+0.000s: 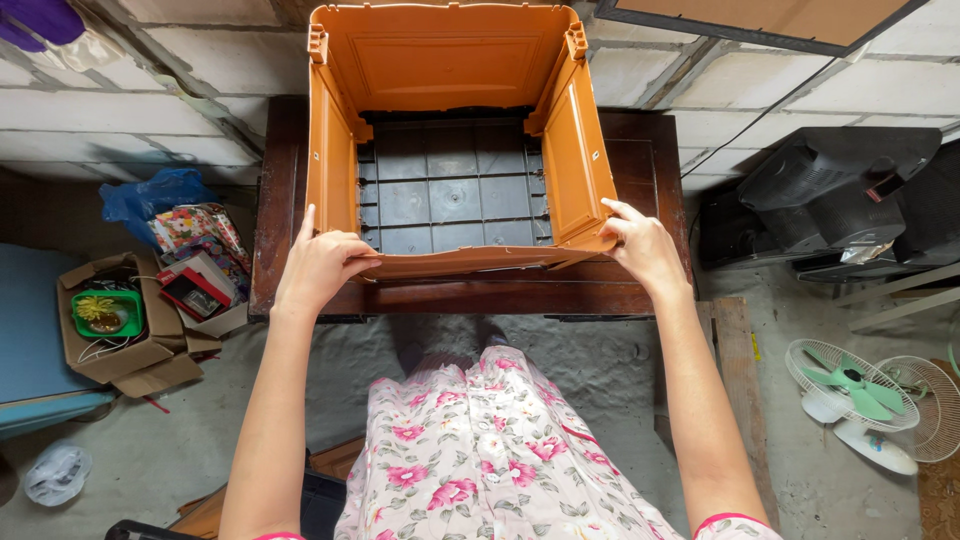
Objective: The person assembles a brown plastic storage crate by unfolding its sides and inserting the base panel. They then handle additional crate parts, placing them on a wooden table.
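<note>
An orange crate (450, 140) with a dark ribbed floor stands empty on a dark wooden table (640, 290). Its near wall, folded low, is gripped at both corners: left hand (320, 265) and right hand (645, 245), fingers closed over the edge. The wall is best raised evenly. Left of the table, a cardboard box (120, 350) holds a green basket.
</note>
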